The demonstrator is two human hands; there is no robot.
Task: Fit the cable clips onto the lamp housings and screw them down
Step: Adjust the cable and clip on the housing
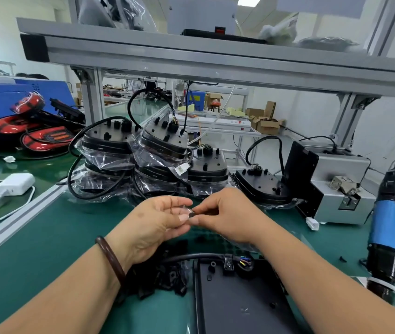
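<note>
My left hand (158, 225) and my right hand (225, 215) meet above the green mat, fingertips pinched together on a small black cable clip (191, 215). Below them lies a dark lamp housing (237, 302), back side up, with its black cable (199, 257) running along the top edge under a clip fixed near its coloured wires. A heap of loose black cable clips (165, 278) sits just left of that housing, partly hidden by my left wrist.
Bagged lamp housings (158, 150) are stacked behind my hands. An electric screwdriver (390, 222) hangs at the right, beside a grey screw feeder (341, 189). Red lamp lenses (35, 133) and a white charger (15, 183) lie at the left. An aluminium shelf (215, 56) spans overhead.
</note>
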